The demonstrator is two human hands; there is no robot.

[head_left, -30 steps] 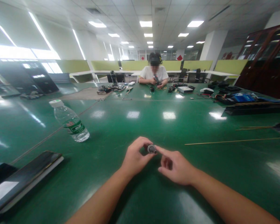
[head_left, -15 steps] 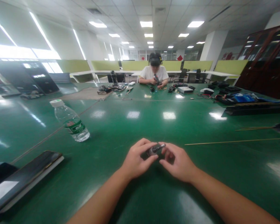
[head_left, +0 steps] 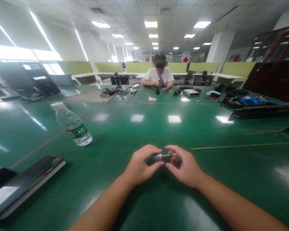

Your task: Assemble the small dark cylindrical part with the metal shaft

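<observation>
My left hand is closed on a small grey metal cylinder with a thinner shaft, gripping its wide end between thumb and fingers. The piece lies almost level above the table, its thin end pointing right. My right hand is beside it, thumb and index finger apart and curved around the thin end. Some of its other fingers are folded behind the shaft; whether they touch it I cannot tell. The cylinder's left end is hidden in my left hand.
On the green table stands a water bottle at left. A dark flat case lies front left. Thin brass-coloured rods lie at right, near a black tray. Across the table a person works among electronic parts.
The metal cylinder has turned from pointing toward me to lying sideways, thin end to the right. My right index finger has left its extended touch, and that hand's fingers now curve about the shaft.
</observation>
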